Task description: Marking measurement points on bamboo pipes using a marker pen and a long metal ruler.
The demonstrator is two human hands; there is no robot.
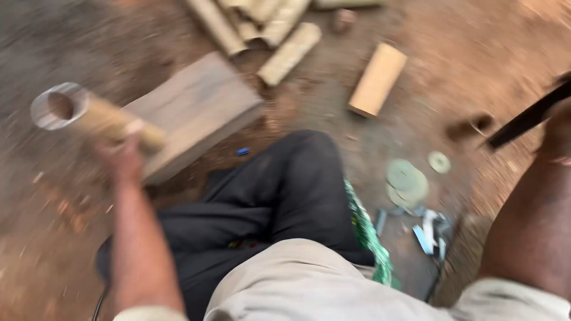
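The left hand [126,156] is gripping a tan hollow bamboo tube [89,116] tightly and holding it up in the air, above the near left corner of a flat grey wooden block [196,107]. The open round end of the tube is pointing up and left. The block is lying on the brown dirt ground [476,47].

The right hand [559,128] is at the right edge, closed on a long dark flat blade [526,119] that is sticking out to the left; the picture is blurry there.

More cut bamboo pieces [262,27] are lying past the far edge of the block. A short pale wooden piece [377,79] is lying to their right. Round green discs [407,181] are sitting on the ground near the person's black-trousered knee [297,178].
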